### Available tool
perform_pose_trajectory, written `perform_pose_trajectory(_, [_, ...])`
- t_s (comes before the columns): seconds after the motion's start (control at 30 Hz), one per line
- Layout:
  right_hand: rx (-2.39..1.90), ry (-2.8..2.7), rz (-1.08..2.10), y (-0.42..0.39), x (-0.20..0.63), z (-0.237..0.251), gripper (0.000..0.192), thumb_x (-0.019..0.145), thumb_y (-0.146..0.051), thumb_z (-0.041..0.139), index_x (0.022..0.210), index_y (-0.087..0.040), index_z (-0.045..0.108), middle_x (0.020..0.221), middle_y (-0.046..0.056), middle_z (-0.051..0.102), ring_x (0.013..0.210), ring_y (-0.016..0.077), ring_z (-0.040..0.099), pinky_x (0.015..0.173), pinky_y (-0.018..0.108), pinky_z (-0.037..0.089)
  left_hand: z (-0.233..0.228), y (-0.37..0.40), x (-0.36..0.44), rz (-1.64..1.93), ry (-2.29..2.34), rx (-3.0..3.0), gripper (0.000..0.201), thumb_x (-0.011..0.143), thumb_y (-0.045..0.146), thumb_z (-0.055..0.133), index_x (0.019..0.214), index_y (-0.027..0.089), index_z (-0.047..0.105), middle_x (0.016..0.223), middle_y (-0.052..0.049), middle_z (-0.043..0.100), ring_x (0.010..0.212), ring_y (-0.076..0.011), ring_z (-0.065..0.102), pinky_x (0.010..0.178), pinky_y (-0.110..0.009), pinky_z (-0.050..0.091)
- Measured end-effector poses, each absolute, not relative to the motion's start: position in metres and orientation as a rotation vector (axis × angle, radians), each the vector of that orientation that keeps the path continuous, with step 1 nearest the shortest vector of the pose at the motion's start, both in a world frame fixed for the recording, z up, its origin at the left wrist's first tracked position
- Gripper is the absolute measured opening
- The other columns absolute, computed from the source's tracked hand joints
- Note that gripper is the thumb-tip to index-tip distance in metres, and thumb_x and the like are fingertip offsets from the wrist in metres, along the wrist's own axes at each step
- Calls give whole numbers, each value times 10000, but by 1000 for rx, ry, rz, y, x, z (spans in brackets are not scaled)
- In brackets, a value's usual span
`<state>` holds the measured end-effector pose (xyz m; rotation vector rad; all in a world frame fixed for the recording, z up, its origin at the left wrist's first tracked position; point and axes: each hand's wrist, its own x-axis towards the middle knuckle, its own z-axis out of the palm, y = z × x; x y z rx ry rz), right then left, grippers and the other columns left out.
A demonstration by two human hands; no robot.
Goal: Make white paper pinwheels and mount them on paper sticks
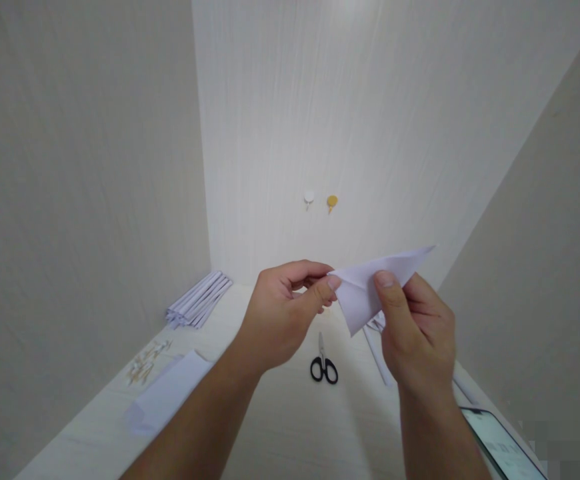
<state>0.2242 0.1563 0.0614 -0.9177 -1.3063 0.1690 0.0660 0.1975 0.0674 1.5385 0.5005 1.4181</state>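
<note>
A folded piece of white paper [357, 300], roughly triangular with a long point to the upper right, is held up above the table between my hands. My left hand [290, 307] pinches its left corner between thumb and fingers. On the right side, my right hand [415, 327] grips the paper with the thumb pressed flat on its front and the fingers behind, mostly hidden. Below the paper, a small pair of scissors [324, 363] with black handles lies on the table, blades pointing away from me.
At the back left sits a stack of folded paper strips [200, 300]. Nearer are cotton swabs [147, 363] and loose white sheets [173, 393]. A phone [503, 440] lies at the right edge, and a rolled paper [379, 353] beside my right hand. Two hooks [332, 201] hang on the back wall.
</note>
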Motion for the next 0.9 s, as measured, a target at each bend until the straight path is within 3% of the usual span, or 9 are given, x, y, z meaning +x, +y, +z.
perform_pose_trajectory(0.13, [-884,-1313,200,158,223,61,275,987,-437,672,819,-224,715,710,7,640,641,164,540,543,270,434,67,199,67,1438,484,1562,165,890,325,778,855,166,806,710,-20,720,670,-115,635,625,-217,521])
perform_pose_trajectory(0.27, [-880,-1287,257,160,226,58,275,969,-458,697,834,-220,719,702,3,642,617,154,538,515,261,431,67,198,67,1459,414,1513,167,862,276,796,989,170,787,750,-20,730,696,-127,668,664,-231,558])
perform_pose_trajectory(0.57, [-787,-1255,665,159,227,60,252,974,-458,690,925,-211,683,667,-6,707,461,161,645,405,261,526,67,193,64,1498,334,1537,142,851,180,772,991,193,753,868,-28,750,791,-144,708,761,-255,591])
perform_pose_trajectory(0.9, [-900,-1312,418,157,224,60,268,970,-476,698,955,-209,695,673,-16,632,517,129,572,438,237,464,68,192,66,1601,444,1628,111,834,168,795,921,193,730,867,-12,734,797,-128,698,686,-202,560])
